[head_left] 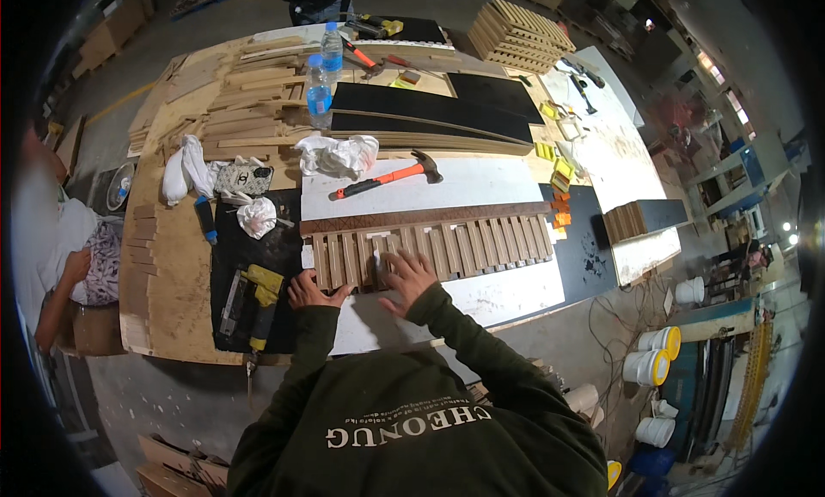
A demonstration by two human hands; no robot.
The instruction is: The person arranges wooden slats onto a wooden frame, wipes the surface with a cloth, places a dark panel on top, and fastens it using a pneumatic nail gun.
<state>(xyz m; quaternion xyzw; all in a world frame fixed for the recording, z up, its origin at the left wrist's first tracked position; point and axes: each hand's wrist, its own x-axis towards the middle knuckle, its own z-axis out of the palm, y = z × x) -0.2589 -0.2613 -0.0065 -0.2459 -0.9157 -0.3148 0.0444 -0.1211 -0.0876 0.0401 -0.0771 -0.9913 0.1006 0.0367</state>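
Observation:
A slatted wooden panel [460, 245] with a row of upright brown strips lies on a white board [507, 292] in front of me. Along its far edge runs a long dark-brown wooden bar [412, 218]. My left hand [314, 292] rests at the panel's near left corner, fingers apart, thumb along the near edge. Over the slats left of the middle, my right hand [407, 282] has its fingers spread and somewhat blurred. Neither hand shows anything gripped. Beyond the panel lies an orange-handled claw hammer [391, 178].
A yellow nail gun [260, 286] lies on a black board to the left. Crumpled white cloths [339, 156], two water bottles [320, 93], black boards [412, 110] and wood strips [249, 119] fill the far side. Slatted pieces [520, 37] are stacked far right. Another person [69, 265] sits at left.

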